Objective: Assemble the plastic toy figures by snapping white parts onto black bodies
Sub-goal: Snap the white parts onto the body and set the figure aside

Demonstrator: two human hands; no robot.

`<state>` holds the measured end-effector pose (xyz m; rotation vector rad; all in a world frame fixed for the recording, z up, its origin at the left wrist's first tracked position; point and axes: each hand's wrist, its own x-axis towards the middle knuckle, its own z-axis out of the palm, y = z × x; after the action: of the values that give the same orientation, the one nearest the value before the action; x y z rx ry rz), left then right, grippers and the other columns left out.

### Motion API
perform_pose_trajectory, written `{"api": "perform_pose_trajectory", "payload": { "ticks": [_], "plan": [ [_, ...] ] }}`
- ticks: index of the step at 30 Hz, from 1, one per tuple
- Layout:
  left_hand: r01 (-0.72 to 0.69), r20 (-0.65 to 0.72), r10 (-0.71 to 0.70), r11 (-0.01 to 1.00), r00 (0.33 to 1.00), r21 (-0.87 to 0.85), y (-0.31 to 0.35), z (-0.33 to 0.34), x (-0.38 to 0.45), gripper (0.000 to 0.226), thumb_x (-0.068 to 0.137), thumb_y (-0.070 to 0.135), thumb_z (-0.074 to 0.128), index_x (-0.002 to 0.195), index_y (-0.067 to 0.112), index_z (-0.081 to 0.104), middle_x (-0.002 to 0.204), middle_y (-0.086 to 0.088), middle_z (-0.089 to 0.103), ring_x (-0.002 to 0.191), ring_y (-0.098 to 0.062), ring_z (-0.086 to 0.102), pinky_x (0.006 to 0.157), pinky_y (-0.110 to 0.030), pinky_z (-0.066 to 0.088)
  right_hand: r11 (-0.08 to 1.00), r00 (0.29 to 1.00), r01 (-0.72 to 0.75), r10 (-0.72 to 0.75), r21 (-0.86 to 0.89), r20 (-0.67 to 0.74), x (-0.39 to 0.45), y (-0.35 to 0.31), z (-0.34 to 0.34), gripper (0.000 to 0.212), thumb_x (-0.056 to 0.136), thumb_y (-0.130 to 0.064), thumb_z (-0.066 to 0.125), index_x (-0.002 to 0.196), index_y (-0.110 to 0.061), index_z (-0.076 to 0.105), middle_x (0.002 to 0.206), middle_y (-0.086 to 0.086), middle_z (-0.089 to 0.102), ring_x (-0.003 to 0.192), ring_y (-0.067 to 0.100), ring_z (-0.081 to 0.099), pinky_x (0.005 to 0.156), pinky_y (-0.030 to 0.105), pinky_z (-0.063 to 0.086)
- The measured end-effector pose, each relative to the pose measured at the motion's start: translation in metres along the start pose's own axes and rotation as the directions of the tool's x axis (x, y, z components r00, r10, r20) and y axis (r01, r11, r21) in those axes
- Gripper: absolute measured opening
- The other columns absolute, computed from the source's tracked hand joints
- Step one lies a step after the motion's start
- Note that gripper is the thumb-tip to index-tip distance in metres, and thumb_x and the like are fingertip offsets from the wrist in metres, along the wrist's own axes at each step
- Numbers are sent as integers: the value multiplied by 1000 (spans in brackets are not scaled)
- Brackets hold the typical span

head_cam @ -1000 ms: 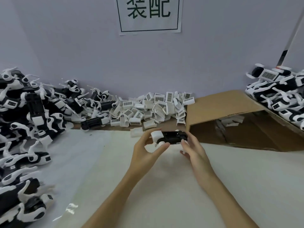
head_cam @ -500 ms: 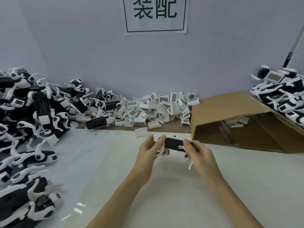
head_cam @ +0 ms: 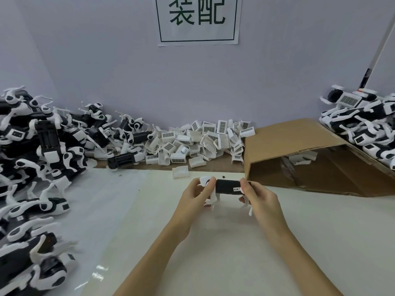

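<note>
Two hands meet over the pale table [head_cam: 213, 253], sharing one toy figure [head_cam: 227, 187] between them, held a little above the surface. The left hand [head_cam: 195, 196] grips the figure's left end, thumb pressed on a rounded white part [head_cam: 204, 180] there, fingers curled underneath. The right hand [head_cam: 259, 198] pinches the right end of the black body, thumb on top beside a small white label. White legs hang down below the body, between and under the two hands. Just beyond the figure, a single loose white piece [head_cam: 180, 171] lies at the table's far edge. Behind that, against the wall, sits a heap of white parts [head_cam: 205, 142], many carrying barcode stickers. A big pile of black-and-white figures [head_cam: 32, 167] spreads down the left side, with one black body [head_cam: 124, 160] lying apart near its inner edge. To the right, an open cardboard box [head_cam: 299, 142] lies tipped on its side, a few white bits visible inside, and more figures [head_cam: 363, 124] are stacked on top of it at the far right. A paper sign [head_cam: 197, 20] with two large characters is stuck to the wall above.
</note>
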<state>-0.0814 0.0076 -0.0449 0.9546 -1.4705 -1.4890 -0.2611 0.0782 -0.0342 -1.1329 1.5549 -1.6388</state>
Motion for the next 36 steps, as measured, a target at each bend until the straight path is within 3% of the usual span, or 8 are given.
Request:
{"api": "perform_pose_trajectory", "payload": {
  "ticks": [6, 9, 14, 17, 22, 26, 31, 36],
  "plan": [
    [-13, 49, 14, 1000, 999, -20, 6, -4, -4, 55, 85, 70, 72, 118, 27, 79, 115, -6, 79, 113, -23, 74, 101, -36, 52, 998, 994, -44, 40, 41, 99, 3, -3, -6, 51, 81, -70, 61, 116, -36, 73, 106, -8, 77, 99, 8, 72, 65, 13, 52],
    [-89, 74, 88, 996, 993, 8, 10, -9, -8, 43, 90, 64, 71, 120, 35, 77, 122, 4, 78, 120, -10, 70, 103, -34, 45, 962, 960, -251, 233, 105, 157, 5, -6, -10, 64, 76, -82, 59, 122, -38, 66, 118, 2, 74, 104, 25, 75, 85, 36, 63],
    [-255, 252, 203, 947, 946, 195, 17, -18, -11, 55, 97, 46, 72, 149, 46, 55, 148, 16, 62, 138, -7, 55, 117, -45, 40, 841, 781, -540, 518, -38, 350, 6, -9, -27, 120, 55, -111, 39, 117, -15, 77, 70, 11, 62, 52, 19, 52, 44, 24, 34],
    [-320, 389, 214, 918, 896, 233, 19, -22, -12, 66, 100, 27, 76, 157, 42, 46, 157, 14, 54, 147, -12, 48, 120, -47, 39, 789, 732, -607, 510, 92, 452, 6, -10, -31, 102, 68, -99, 54, 114, -11, 78, 75, 11, 58, 56, 19, 50, 40, 24, 32],
    [-331, 337, 201, 858, 920, 393, 11, -19, -9, 75, 103, 29, 73, 156, 64, 34, 169, 31, 28, 158, 1, 25, 130, -46, 27, 773, 786, -553, 361, 311, 502, 4, -18, -33, 61, 87, -49, 78, 126, -3, 70, 91, 14, 60, 67, 23, 51, 46, 25, 40],
    [-77, 227, 22, 968, 974, 239, 9, -13, -9, 82, 84, 70, 77, 152, 69, 31, 146, 13, 60, 123, -14, 71, 111, -42, 49, 846, 836, -442, 269, 297, 478, -1, -19, -23, 58, 79, -38, 81, 131, -16, 67, 112, 20, 62, 74, 27, 56, 61, 31, 50],
    [113, 116, -106, 992, 988, -55, 9, -9, -1, 76, 92, 75, 61, 134, 13, 67, 100, -23, 73, 79, -35, 71, 69, -39, 58, 899, 876, -348, 211, 266, 433, -4, -18, -17, 82, 75, -32, 88, 145, -46, 49, 133, 19, 62, 90, 28, 64, 77, 34, 56],
    [46, 58, -44, 998, 997, -36, 7, -5, -2, 63, 102, 63, 57, 127, 6, 69, 98, -17, 77, 73, -32, 68, 68, -33, 58, 854, 926, -342, 235, 393, 296, 1, -13, -11, 75, 81, -31, 79, 147, -10, 51, 131, 19, 69, 114, 27, 71, 87, 32, 60]
  ]
}}
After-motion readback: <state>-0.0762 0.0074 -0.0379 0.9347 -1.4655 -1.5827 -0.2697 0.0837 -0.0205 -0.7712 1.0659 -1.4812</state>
